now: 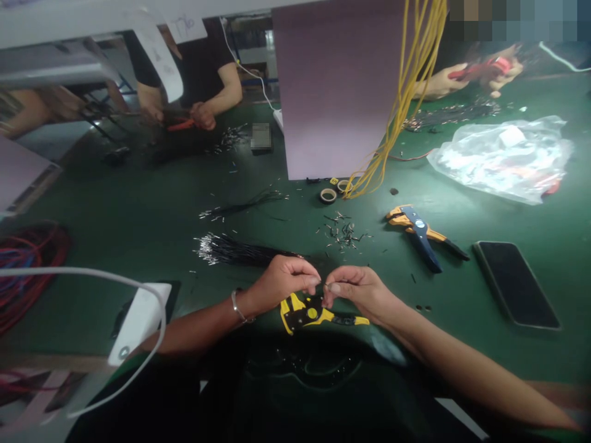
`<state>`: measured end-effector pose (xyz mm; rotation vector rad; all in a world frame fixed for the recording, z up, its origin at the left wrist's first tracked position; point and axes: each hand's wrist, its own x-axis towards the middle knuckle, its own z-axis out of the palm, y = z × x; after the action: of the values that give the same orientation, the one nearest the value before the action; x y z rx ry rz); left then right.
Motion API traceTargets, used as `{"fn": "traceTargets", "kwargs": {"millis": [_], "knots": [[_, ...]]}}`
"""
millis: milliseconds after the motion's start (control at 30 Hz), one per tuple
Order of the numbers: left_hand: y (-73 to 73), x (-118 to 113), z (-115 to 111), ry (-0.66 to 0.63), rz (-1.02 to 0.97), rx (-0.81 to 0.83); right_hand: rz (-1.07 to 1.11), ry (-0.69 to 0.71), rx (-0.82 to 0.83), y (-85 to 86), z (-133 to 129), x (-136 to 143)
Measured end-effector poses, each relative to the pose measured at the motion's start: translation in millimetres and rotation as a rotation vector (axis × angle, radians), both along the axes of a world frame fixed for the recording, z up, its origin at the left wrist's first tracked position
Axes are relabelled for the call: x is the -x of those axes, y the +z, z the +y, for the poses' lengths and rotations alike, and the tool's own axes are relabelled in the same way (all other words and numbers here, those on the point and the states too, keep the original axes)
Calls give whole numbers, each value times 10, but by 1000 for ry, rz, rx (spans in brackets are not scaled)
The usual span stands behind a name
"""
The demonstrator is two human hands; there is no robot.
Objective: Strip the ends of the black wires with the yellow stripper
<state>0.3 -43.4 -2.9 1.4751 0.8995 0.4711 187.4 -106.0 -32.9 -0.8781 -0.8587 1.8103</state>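
Observation:
My left hand [292,281] is closed in a pinch, thumb against forefinger. Close to it, almost fingertip to fingertip, my right hand [353,288] pinches too. A tiny dark bit shows at the right fingertips; what either hand holds is too small to make out. Just below both hands lies a yellow-and-black wire stripper [311,314]. Behind my left hand a bundle of black wires [240,249] with bare silvery ends lies on the green table [152,203]. Short dark offcuts [344,232] are scattered beyond my right hand.
An orange-and-blue wire stripper [418,229], a phone [517,284] and a plastic bag [503,160] lie to the right. Yellow wires [392,135] hang by an upright panel [337,86]. Tape rolls [328,195] sit below it. A white power strip [141,320] is left. Two people work opposite.

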Motion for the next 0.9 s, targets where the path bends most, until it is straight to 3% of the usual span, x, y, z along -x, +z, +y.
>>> {"fn": "traceTargets", "kwargs": {"millis": [200,433,900], "knots": [[-14,9,-4,12,-1,-19,-9,-43,-4,-52,2,4],[77,-16,-29,-45,55,-246,-151,-75,-54,-88,0,-4],[-22,-21,-61,-76,-20,-673,-334,-111,-68,-57,3,9]]}}
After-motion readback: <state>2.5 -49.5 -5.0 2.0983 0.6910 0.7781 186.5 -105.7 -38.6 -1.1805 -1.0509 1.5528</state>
